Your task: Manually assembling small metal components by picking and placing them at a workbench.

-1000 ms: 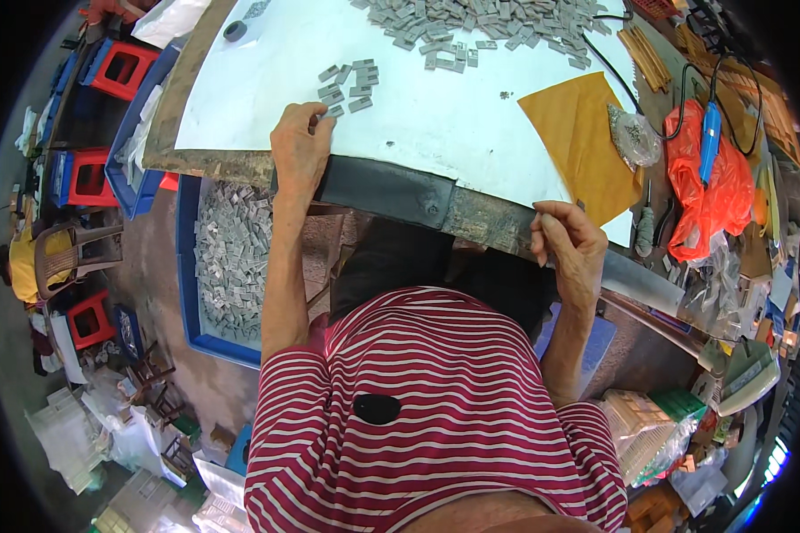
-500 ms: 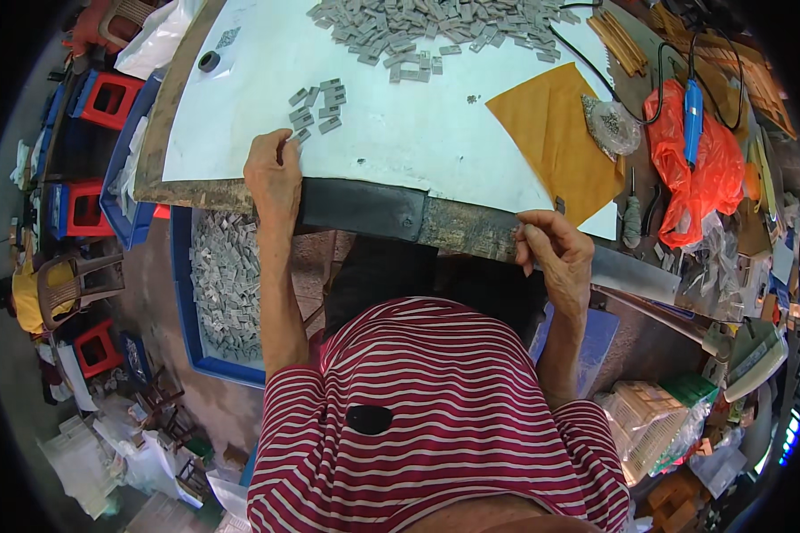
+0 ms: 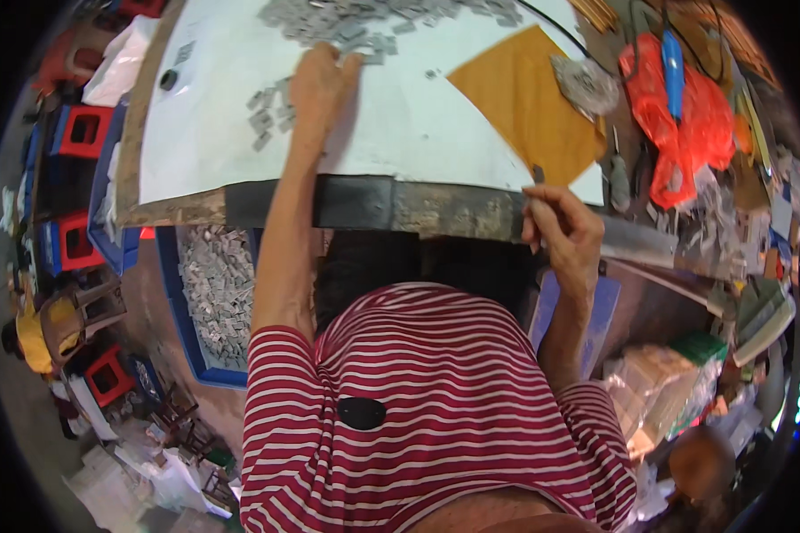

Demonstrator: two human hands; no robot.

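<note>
My left hand (image 3: 322, 93) reaches over the white sheet (image 3: 400, 133) to the near edge of a heap of small grey rectangular pieces (image 3: 391, 18). Its thumb and fingers are apart, slightly blurred, and nothing shows between them. Beside that wrist lies a small group of the same grey pieces (image 3: 260, 117), partly covered by the hand. At the table's front edge, my right hand (image 3: 567, 229) is closed in a pinch; whatever it holds is too small to make out. Just beyond its fingertips, a small dark piece (image 3: 539, 174) lies by the corner of the brown paper (image 3: 529, 98).
Right of the brown paper are a clear bag of small parts (image 3: 587, 86), a red plastic bag (image 3: 676, 133) and a blue corded pen-like tool (image 3: 673, 75). A blue bin (image 3: 182, 320) full of grey pieces stands below the table's left side. A black ring (image 3: 169, 80) lies on the sheet.
My left hand has moved from the table's front edge, beside the small group, away from me to the large heap. My right hand stays pinched at the edge. The whole view has shifted slightly.
</note>
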